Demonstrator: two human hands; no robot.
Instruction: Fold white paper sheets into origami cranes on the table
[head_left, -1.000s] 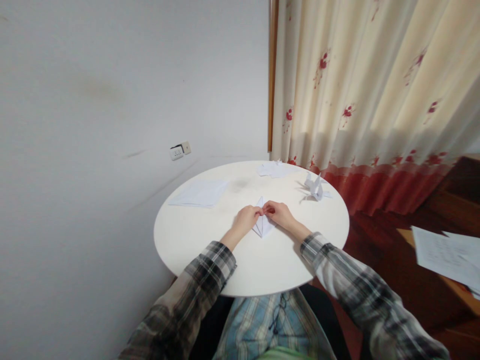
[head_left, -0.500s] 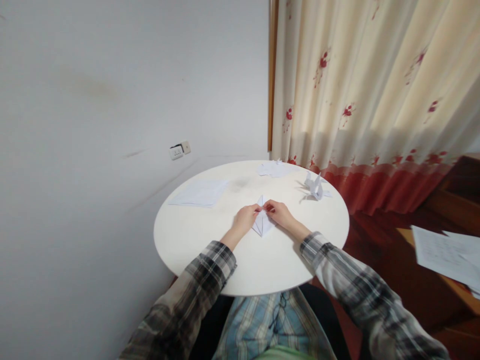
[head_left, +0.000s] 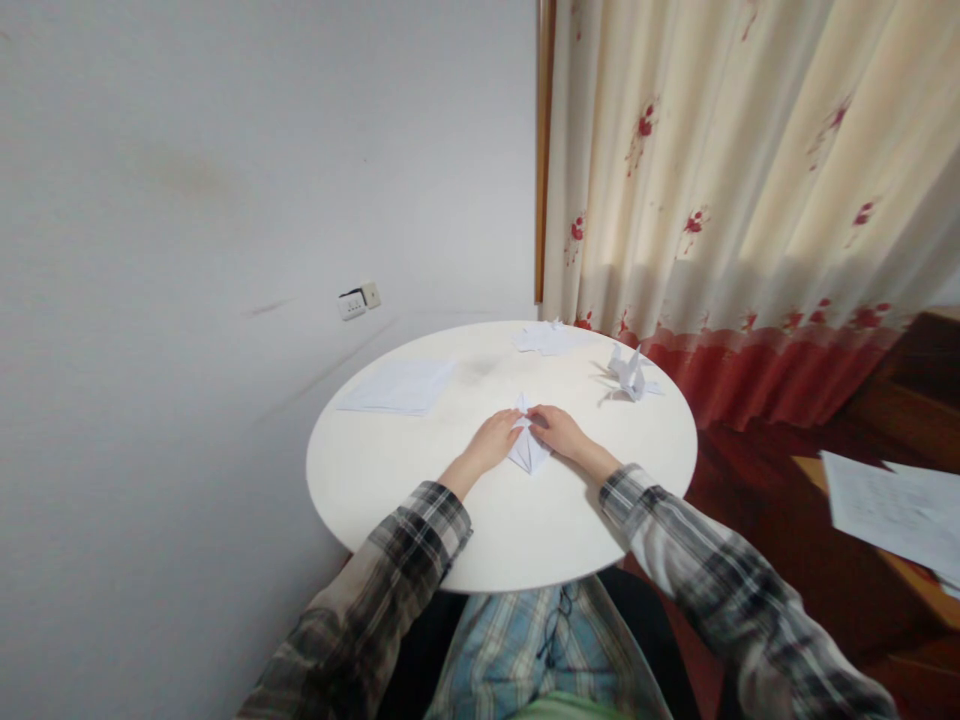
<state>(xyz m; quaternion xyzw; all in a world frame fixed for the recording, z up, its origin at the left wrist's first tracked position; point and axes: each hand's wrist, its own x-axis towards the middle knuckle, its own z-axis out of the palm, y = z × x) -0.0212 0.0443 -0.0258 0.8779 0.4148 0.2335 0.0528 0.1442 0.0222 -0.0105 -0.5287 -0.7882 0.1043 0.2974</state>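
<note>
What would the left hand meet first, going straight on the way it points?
The folded paper right at its fingers, then probably the right hand, just across the paper; depth is unclear in this one view, so it might slip past instead.

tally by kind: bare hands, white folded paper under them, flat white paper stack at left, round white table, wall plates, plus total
Bare left hand and bare right hand: 2
White folded paper: 1
Flat white paper stack at left: 1
Round white table: 1
White wall plate and beige wall plate: 2
Total: 7
</note>
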